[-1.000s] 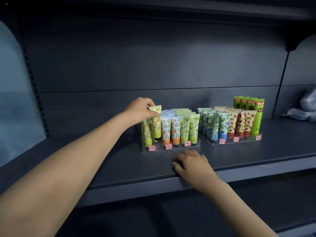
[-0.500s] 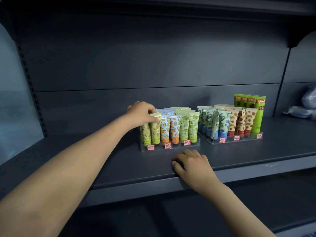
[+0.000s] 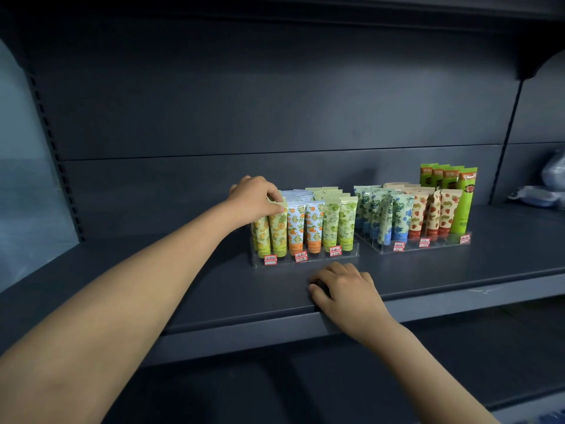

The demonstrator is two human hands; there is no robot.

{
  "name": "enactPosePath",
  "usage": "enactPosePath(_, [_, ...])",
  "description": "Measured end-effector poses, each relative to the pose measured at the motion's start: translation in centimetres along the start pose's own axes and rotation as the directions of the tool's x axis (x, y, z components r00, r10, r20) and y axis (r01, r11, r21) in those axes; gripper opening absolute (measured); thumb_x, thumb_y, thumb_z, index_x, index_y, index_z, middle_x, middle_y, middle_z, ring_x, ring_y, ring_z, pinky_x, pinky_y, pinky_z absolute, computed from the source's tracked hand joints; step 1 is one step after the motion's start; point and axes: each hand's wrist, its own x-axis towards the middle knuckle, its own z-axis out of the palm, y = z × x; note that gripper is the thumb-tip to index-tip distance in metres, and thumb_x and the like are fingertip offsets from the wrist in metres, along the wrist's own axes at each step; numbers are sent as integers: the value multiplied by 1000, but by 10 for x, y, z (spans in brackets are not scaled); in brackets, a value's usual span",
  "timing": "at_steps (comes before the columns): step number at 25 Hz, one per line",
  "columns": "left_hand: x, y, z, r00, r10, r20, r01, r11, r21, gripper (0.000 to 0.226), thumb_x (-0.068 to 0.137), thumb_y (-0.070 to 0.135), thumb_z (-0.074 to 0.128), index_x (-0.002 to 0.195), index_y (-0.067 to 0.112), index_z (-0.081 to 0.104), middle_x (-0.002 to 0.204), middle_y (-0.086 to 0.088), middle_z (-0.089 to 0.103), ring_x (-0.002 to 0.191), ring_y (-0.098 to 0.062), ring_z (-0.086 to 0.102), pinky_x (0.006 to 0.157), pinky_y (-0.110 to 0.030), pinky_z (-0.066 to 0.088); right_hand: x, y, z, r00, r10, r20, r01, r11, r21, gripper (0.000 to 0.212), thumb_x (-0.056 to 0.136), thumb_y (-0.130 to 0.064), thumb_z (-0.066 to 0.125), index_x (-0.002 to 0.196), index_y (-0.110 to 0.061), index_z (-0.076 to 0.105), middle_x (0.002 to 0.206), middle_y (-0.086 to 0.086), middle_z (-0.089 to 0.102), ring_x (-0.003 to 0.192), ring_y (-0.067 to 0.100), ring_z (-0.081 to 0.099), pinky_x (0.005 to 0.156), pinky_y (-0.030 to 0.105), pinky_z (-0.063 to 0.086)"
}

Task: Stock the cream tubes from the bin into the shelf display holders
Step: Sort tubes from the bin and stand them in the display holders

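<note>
Two clear display holders stand on the dark shelf (image 3: 183, 280). The left holder (image 3: 305, 261) carries rows of yellow, orange and green printed cream tubes. My left hand (image 3: 255, 198) reaches over its left end and pinches the top of a yellow tube (image 3: 277, 229) that stands in the front row. My right hand (image 3: 344, 290) lies on the shelf near the front edge, fingers curled, holding nothing. The right holder (image 3: 425, 244) carries blue, strawberry and tall green tubes (image 3: 463, 203). The bin is out of sight.
A shelf upright with slots (image 3: 52, 142) runs down the left side. Pale wrapped goods (image 3: 541, 194) lie at the far right of the shelf. A lower shelf shows dark below the front edge.
My left hand has pushed the yellow tube down from a raised position into the front row of the left holder. My right hand has stayed put.
</note>
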Motion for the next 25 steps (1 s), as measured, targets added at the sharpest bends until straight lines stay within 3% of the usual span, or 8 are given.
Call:
enactPosePath(10, [-8, 7, -7, 998, 16, -56, -17, 1000, -25, 23, 85, 33, 62, 107, 26, 64, 117, 3, 52, 117, -19, 43, 98, -37, 34, 1, -4, -7, 998, 33, 56, -32, 999, -8, 34, 97, -40, 35, 119, -25, 56, 124, -2, 51, 118, 20, 42, 93, 34, 32])
enactPosePath(16, [-56, 10, -27, 994, -6, -111, -11, 988, -156, 21, 87, 26, 58, 107, 23, 60, 102, 8, 51, 108, -19, 50, 99, -43, 40, 2, -5, -23, 975, 96, 199, -92, 995, -28, 35, 94, -40, 44, 112, -14, 57, 123, 8, 50, 119, 27, 42, 96, 42, 41])
enactPosePath(19, [-99, 12, -30, 997, -49, -53, 42, 991, -125, 23, 87, 26, 57, 110, 21, 58, 103, 6, 53, 106, -19, 52, 98, -43, 41, -10, -2, -39, 968, 101, 231, -99, 995, -20, 31, 92, -43, 45, 97, -13, 54, 119, 12, 53, 115, 31, 47, 95, 46, 43])
enactPosePath(25, [-202, 38, -38, 984, -176, 26, 176, 984, 13, 32, 91, 30, 52, 121, 18, 53, 119, 2, 54, 113, -17, 49, 100, -42, 41, -67, -5, -71, 962, 44, 268, -39, 999, -25, 45, 92, -47, 44, 123, -16, 51, 132, 12, 50, 121, 31, 45, 99, 46, 40])
